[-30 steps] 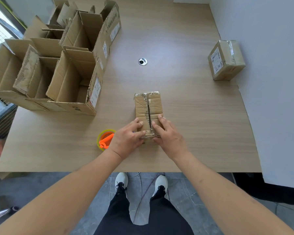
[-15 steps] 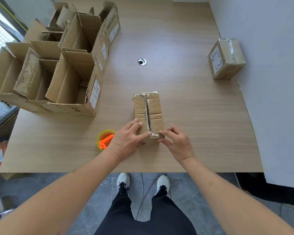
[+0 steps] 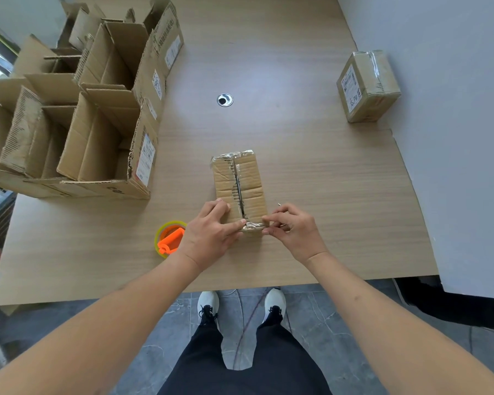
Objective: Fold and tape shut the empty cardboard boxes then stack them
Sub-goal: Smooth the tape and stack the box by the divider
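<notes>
A small closed cardboard box (image 3: pixel 240 181) lies lengthwise on the wooden table (image 3: pixel 325 181), its two top flaps meeting along a dark middle seam, with clear tape at both ends. My left hand (image 3: pixel 211 233) presses on the box's near left corner, index finger along the near edge. My right hand (image 3: pixel 291 232) pinches the near right corner, where the tape is crinkled. An orange tape dispenser with a yellow-rimmed roll (image 3: pixel 170 238) rests on the table just left of my left hand.
Several open cardboard boxes (image 3: pixel 97 124) with raised flaps crowd the table's left side. A taped-shut box (image 3: pixel 367 85) stands at the far right against the grey wall (image 3: pixel 454 138). A metal cable hole (image 3: pixel 225 99) sits mid-table.
My right hand slid off the box top to its near right corner and now pinches there. My left hand stretched its index finger along the near edge. The box stayed put.
</notes>
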